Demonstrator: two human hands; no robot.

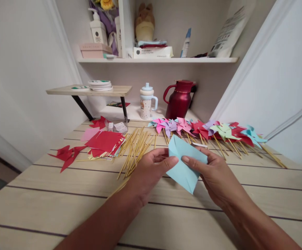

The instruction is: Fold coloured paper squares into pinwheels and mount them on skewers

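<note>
A light blue square of paper [186,172] with fold creases is held up over the table between both hands. My left hand [156,165] pinches its left side, thumb on the face and fingers behind. On its right side, my right hand [209,165] grips it the same way. A small white strip [199,144] shows just behind the paper, near my right fingers; I cannot tell whether they touch it. Thin wooden sticks [135,151] lie in a loose pile beyond my left hand. Finished paper pinwheels [200,128] on sticks lie in a row at the back right.
Left of the sticks sits a stack of red paper squares [105,142], with a red pinwheel [67,155] beside it. Small clear packets [119,127] lie behind. A cup [146,104], a red thermos jug [180,100] and a small raised shelf [82,90] stand at the back.
</note>
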